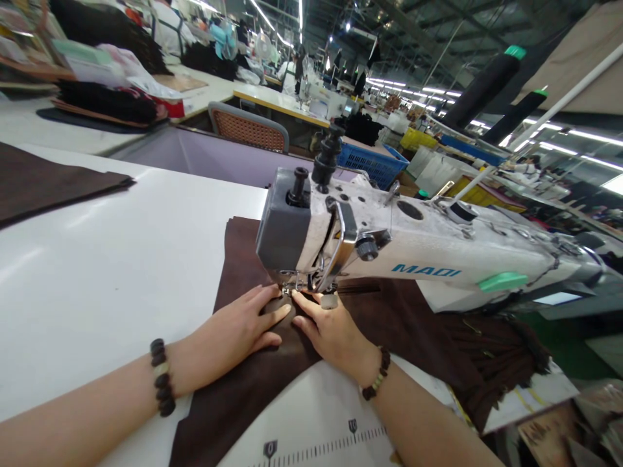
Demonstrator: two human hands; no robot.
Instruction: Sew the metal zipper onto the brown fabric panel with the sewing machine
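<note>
Forearms slant in; left hand and right hand, fingers apart, lie flat on the brown sheet, which runs beneath the presser foot: the left's two o'clock, the right's ten, about equally near.

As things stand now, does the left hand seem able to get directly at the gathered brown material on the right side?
Probably not directly: the right hand and its forearm lie between the left hand and the gathered brown material, and the sewing machine stands just beyond both hands.
</note>
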